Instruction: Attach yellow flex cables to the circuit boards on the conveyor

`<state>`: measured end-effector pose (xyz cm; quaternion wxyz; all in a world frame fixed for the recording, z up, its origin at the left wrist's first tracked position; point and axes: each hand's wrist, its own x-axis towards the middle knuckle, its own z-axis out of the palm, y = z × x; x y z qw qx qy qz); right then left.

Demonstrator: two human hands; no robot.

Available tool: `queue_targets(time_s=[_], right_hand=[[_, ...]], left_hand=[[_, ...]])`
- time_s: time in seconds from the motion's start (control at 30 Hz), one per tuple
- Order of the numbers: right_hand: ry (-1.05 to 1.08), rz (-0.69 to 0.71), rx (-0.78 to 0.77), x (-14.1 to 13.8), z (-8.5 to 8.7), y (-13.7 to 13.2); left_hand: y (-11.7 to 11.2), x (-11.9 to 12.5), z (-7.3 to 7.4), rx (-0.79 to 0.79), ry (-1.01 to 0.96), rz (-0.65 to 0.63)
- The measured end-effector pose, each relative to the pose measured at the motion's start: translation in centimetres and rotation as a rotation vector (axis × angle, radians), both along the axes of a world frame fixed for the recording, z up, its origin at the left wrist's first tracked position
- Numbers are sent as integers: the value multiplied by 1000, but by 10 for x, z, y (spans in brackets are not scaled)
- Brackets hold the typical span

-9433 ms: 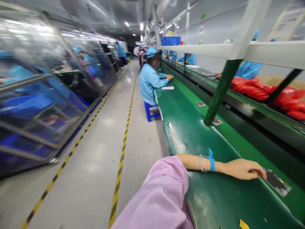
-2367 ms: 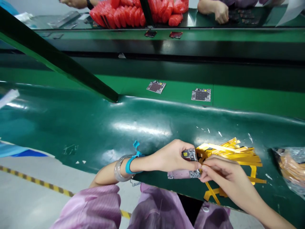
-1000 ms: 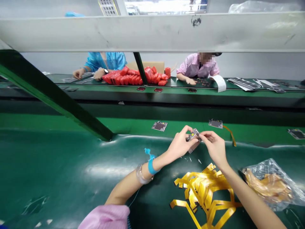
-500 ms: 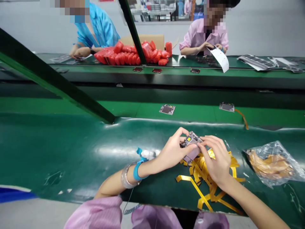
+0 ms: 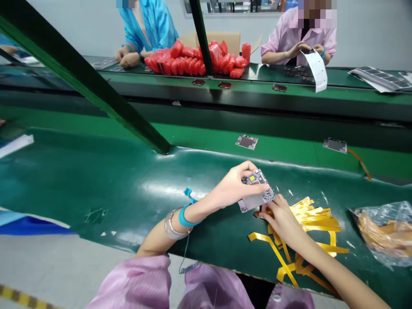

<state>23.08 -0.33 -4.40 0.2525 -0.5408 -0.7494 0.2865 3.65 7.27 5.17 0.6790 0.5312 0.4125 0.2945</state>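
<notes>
My left hand [image 5: 233,189] grips a circuit board [image 5: 255,197] by its edges, thumb across its face. The board is tilted, with a yellow square and a grey plate showing. Just below its lower right corner, my right hand [image 5: 283,216] is closed, with fingertips pinched on what looks like the dark end of a flat ribbon cable [image 5: 256,213]; the rest of that cable is hidden. Under and beside this hand lies a loose pile of yellow ribbon cables [image 5: 317,221]. A blue wrist strap [image 5: 188,216] with a coiled cord is on my left wrist.
A clear bag of ribbon cables [image 5: 384,231] lies at the right. Beyond the bench edge sit a circuit board [image 5: 246,141] and another board with a cable [image 5: 335,145]. A green post [image 5: 128,116] slants at the left. Across are red bundles [image 5: 183,60] and two people working.
My right hand has left the board's edge and moved down to the cables. My left hand still holds the board, now turned slightly. The view has shifted.
</notes>
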Motion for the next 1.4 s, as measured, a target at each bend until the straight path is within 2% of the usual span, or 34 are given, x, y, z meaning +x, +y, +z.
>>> queue_targets(time_s=[0.07,0.2,0.3,0.37,0.53,0.73,0.97,1.1,1.27,1.4], right_hand=[[94,-64,-34,6,13,1],[510,-337,-245,22,52,-7],[598,-373,-437,23,73,-17],[621,-371,-533,20,80,-22],[739,-469,-638,15,80,-31],[733,-439,-698,16,80,-30],[703,-433,-698,12,83,-29],[670,-397,-701,16,79,-29],[607,-255,-726,20,71,-26],[622,-262,-752,15,74,-25]], left_hand=[[-1,-3,-3,22,42,-46],[-4,-4,-5,48,141,-214],[-9,-2,-4,61,188,-297],[-13,-1,-4,68,207,-327],[-18,-1,-6,71,279,-360],[-16,0,-10,66,327,-379],[-14,0,-8,46,333,-395],[-13,0,-7,32,337,-410],[-15,1,-7,10,323,-447],[-17,0,-8,-13,320,-459]])
